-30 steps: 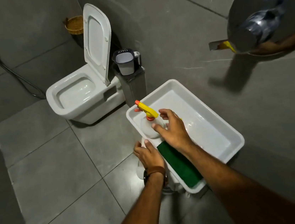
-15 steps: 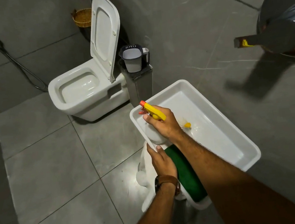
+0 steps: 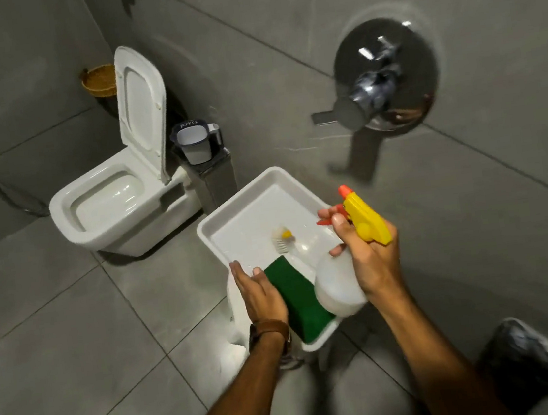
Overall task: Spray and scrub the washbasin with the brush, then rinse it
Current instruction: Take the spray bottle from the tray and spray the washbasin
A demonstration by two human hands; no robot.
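Holding spray bottle (image 3: 341,287) (right hand (image 3: 373,257)), brush (image 3: 282,238) in washbasin (image 3: 232,216)

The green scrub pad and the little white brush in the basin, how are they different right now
The green scrub pad is a flat, dark green rectangle; the white brush is small, rounded and pale with a yellow part. The pad lies at the near end of the washbasin, beside the left hand; the brush sits mid-basin, untouched. The pad looks clearly larger. Both rest in the basin, and neither is held.
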